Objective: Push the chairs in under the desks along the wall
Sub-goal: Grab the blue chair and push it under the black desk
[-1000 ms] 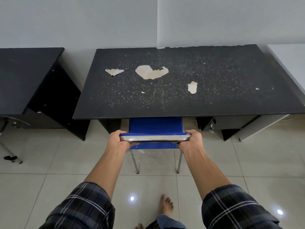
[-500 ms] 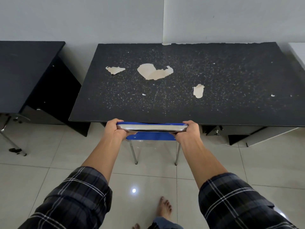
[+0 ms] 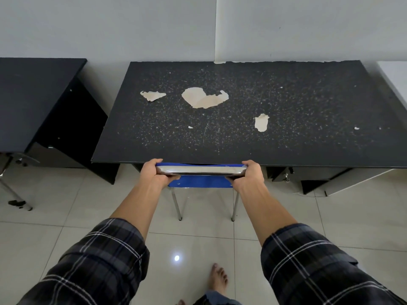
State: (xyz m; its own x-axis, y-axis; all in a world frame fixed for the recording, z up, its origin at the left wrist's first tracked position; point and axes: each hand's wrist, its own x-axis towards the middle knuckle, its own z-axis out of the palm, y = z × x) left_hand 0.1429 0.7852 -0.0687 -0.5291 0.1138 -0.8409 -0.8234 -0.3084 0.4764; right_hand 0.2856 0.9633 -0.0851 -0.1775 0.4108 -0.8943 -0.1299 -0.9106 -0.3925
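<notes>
Head view: the blue chair (image 3: 199,181) backrest is clamped by the left hand (image 3: 154,173) and right hand (image 3: 248,175) at the black desk (image 3: 286,139) edge; release is judged next.

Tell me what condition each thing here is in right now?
Blue chair: seat under the desk, backrest at its front edge.
Middle desk: top speckled, surface peeled in patches.
Left desk: top bare.
Left hand: gripping the backrest.
Right hand: gripping the backrest.
</notes>
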